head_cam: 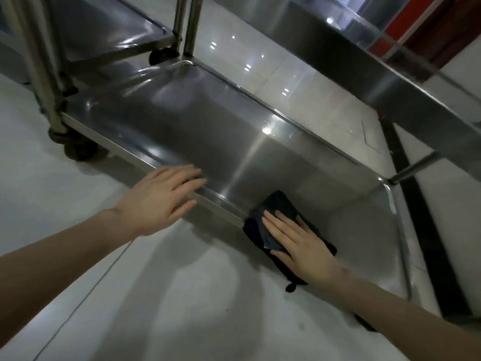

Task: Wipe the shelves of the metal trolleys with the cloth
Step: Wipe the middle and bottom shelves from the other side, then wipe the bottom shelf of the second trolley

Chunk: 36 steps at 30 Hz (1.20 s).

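The dark cloth (278,204), seemingly soft, limp and light, drapes over the bottom shelf's (197,131) near-right rim, best pressed flat as the right hand (302,246) does with straight fingers, while the left hand (158,199) rests straight-fingered, empty, on that rim.

Rides on the head, low beside a metal trolley. Looks forward and steeply down, rolled sideways, setting the bottom shelf (195,131) on a slant from upper left to lower right. Sits near enough to take in both forearms from the lower corners, the left hand (158,199) at the near rim, the right hand (299,243) on the cloth (278,204). Catches the upper shelf (390,82) at top right, a second trolley (109,29) at top left and pale floor (182,295) below.
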Each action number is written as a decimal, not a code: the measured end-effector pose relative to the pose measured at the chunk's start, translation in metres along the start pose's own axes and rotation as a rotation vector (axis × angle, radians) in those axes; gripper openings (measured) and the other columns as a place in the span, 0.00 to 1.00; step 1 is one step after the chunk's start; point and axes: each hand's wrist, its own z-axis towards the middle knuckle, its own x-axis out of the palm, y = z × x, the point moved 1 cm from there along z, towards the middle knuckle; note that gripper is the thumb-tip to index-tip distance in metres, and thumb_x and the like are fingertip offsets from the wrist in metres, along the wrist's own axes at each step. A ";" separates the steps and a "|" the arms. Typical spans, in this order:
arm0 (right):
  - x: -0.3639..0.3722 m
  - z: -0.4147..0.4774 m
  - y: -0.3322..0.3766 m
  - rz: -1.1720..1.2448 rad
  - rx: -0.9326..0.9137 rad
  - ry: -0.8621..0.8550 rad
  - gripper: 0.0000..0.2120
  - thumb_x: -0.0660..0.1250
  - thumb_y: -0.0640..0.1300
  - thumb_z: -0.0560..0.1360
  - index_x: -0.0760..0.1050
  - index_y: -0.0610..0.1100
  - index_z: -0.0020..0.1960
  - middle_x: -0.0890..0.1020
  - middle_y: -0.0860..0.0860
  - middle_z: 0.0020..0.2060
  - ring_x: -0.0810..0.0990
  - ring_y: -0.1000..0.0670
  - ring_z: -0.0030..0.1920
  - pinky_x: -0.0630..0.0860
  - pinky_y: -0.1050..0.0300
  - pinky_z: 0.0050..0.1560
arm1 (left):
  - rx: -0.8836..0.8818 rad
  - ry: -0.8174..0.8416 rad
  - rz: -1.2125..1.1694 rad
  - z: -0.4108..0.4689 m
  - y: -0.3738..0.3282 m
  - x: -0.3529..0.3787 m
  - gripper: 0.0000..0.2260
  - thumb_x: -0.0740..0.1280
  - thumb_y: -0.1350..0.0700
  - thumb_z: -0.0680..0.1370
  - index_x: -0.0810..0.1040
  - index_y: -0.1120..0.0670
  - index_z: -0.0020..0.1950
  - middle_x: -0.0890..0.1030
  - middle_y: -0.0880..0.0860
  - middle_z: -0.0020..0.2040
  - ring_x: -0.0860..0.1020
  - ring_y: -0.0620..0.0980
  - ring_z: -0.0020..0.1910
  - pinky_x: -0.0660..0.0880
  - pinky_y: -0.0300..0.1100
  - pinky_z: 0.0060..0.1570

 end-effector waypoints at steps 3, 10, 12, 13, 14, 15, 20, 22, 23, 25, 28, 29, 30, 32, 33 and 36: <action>0.001 -0.077 -0.024 -0.099 0.152 0.034 0.36 0.76 0.49 0.71 0.65 0.42 0.74 0.68 0.49 0.73 0.67 0.45 0.72 0.73 0.42 0.65 | 0.121 0.098 0.035 0.013 -0.038 0.009 0.26 0.51 0.43 0.79 0.73 0.54 0.70 0.73 0.55 0.70 0.70 0.55 0.71 0.66 0.55 0.69; -0.010 -0.207 -0.050 -0.054 0.634 0.266 0.55 0.83 0.32 0.50 0.66 0.42 0.73 0.68 0.49 0.72 0.74 0.44 0.67 0.69 0.52 0.67 | 0.193 0.157 0.090 0.018 -0.089 0.005 0.24 0.56 0.44 0.76 0.78 0.54 0.65 0.78 0.53 0.64 0.78 0.52 0.63 0.74 0.51 0.61; -0.022 -0.209 -0.048 0.033 0.682 0.373 0.56 0.79 0.31 0.56 0.55 0.48 0.77 0.61 0.54 0.75 0.72 0.46 0.70 0.73 0.53 0.65 | 0.157 0.225 0.051 0.018 -0.095 -0.011 0.22 0.63 0.45 0.77 0.74 0.51 0.69 0.74 0.51 0.69 0.73 0.52 0.68 0.71 0.48 0.64; -0.033 -0.203 -0.046 0.055 0.658 0.424 0.54 0.75 0.31 0.63 0.47 0.51 0.78 0.56 0.56 0.76 0.68 0.48 0.72 0.71 0.55 0.66 | 0.116 0.283 -0.005 0.017 -0.099 -0.025 0.23 0.62 0.45 0.78 0.69 0.49 0.73 0.69 0.49 0.73 0.69 0.50 0.71 0.67 0.46 0.67; -0.050 -0.195 -0.043 0.076 0.638 0.486 0.51 0.70 0.31 0.67 0.43 0.54 0.78 0.54 0.58 0.77 0.67 0.49 0.73 0.69 0.57 0.65 | 0.069 0.304 -0.038 0.016 -0.106 -0.042 0.23 0.60 0.45 0.80 0.65 0.48 0.74 0.65 0.48 0.74 0.65 0.49 0.72 0.64 0.45 0.68; -0.069 -0.185 -0.036 0.102 0.626 0.538 0.50 0.68 0.32 0.69 0.43 0.56 0.79 0.56 0.58 0.78 0.69 0.49 0.70 0.71 0.57 0.63 | 0.028 0.296 -0.065 0.013 -0.115 -0.063 0.22 0.58 0.45 0.81 0.63 0.47 0.74 0.65 0.47 0.73 0.65 0.49 0.72 0.64 0.44 0.66; -0.184 -0.124 0.018 0.251 0.468 0.587 0.53 0.70 0.31 0.64 0.48 0.61 0.78 0.65 0.58 0.74 0.74 0.49 0.64 0.78 0.54 0.54 | -0.043 0.191 -0.187 0.001 -0.169 -0.204 0.17 0.64 0.51 0.79 0.73 0.52 0.68 0.76 0.52 0.64 0.76 0.56 0.62 0.71 0.47 0.58; -0.240 -0.103 0.040 0.318 0.381 0.537 0.52 0.70 0.32 0.64 0.48 0.63 0.77 0.68 0.58 0.71 0.76 0.48 0.62 0.76 0.55 0.50 | -0.099 0.216 -0.199 -0.005 -0.181 -0.263 0.19 0.60 0.50 0.80 0.69 0.51 0.71 0.74 0.50 0.67 0.74 0.54 0.63 0.70 0.46 0.59; -0.272 -0.094 0.051 0.343 0.337 0.500 0.51 0.69 0.32 0.64 0.51 0.63 0.76 0.70 0.58 0.69 0.77 0.49 0.59 0.75 0.57 0.47 | -0.126 0.229 -0.201 -0.008 -0.184 -0.293 0.19 0.58 0.50 0.81 0.67 0.50 0.72 0.73 0.49 0.68 0.73 0.52 0.64 0.70 0.45 0.60; -0.340 -0.081 0.068 0.374 0.295 0.432 0.47 0.69 0.32 0.65 0.56 0.60 0.76 0.74 0.58 0.66 0.79 0.49 0.56 0.74 0.58 0.43 | -0.155 0.235 -0.166 -0.010 -0.189 -0.357 0.20 0.55 0.48 0.82 0.65 0.48 0.74 0.71 0.47 0.69 0.72 0.50 0.64 0.69 0.44 0.60; -0.450 -0.071 0.083 0.420 0.273 0.339 0.41 0.68 0.34 0.70 0.59 0.58 0.77 0.75 0.58 0.65 0.80 0.48 0.56 0.75 0.57 0.43 | -0.198 0.251 -0.134 -0.010 -0.204 -0.460 0.19 0.55 0.48 0.82 0.66 0.48 0.72 0.73 0.48 0.66 0.73 0.50 0.63 0.70 0.45 0.59; -0.488 -0.072 0.085 0.436 0.265 0.334 0.39 0.66 0.35 0.72 0.58 0.59 0.77 0.73 0.58 0.66 0.78 0.48 0.57 0.75 0.55 0.45 | -0.200 0.245 -0.137 -0.008 -0.210 -0.494 0.18 0.56 0.48 0.82 0.68 0.49 0.72 0.75 0.48 0.64 0.74 0.51 0.61 0.71 0.46 0.57; -0.526 -0.073 0.086 0.455 0.260 0.328 0.38 0.65 0.35 0.74 0.56 0.59 0.77 0.72 0.57 0.67 0.77 0.48 0.59 0.74 0.54 0.47 | -0.198 0.238 -0.142 -0.005 -0.218 -0.528 0.18 0.57 0.49 0.82 0.70 0.50 0.70 0.76 0.49 0.63 0.75 0.52 0.59 0.73 0.46 0.56; -0.594 -0.083 0.083 0.493 0.280 0.287 0.36 0.64 0.37 0.76 0.56 0.58 0.78 0.72 0.56 0.68 0.75 0.48 0.61 0.72 0.54 0.51 | -0.180 0.205 -0.129 0.006 -0.236 -0.591 0.18 0.56 0.48 0.80 0.75 0.52 0.66 0.79 0.51 0.57 0.78 0.53 0.54 0.75 0.46 0.50; -0.623 -0.089 0.079 0.523 0.313 0.250 0.33 0.63 0.38 0.78 0.58 0.57 0.78 0.73 0.55 0.68 0.76 0.47 0.61 0.72 0.54 0.51 | -0.168 0.184 -0.123 0.012 -0.246 -0.617 0.19 0.55 0.48 0.79 0.77 0.53 0.63 0.80 0.51 0.54 0.80 0.54 0.50 0.77 0.46 0.46; -0.698 -0.117 0.057 0.542 0.402 0.140 0.26 0.60 0.41 0.80 0.63 0.56 0.76 0.75 0.54 0.65 0.77 0.46 0.60 0.75 0.52 0.51 | -0.170 0.157 -0.144 0.039 -0.282 -0.674 0.19 0.55 0.46 0.76 0.80 0.53 0.56 0.82 0.48 0.47 0.81 0.52 0.42 0.77 0.43 0.36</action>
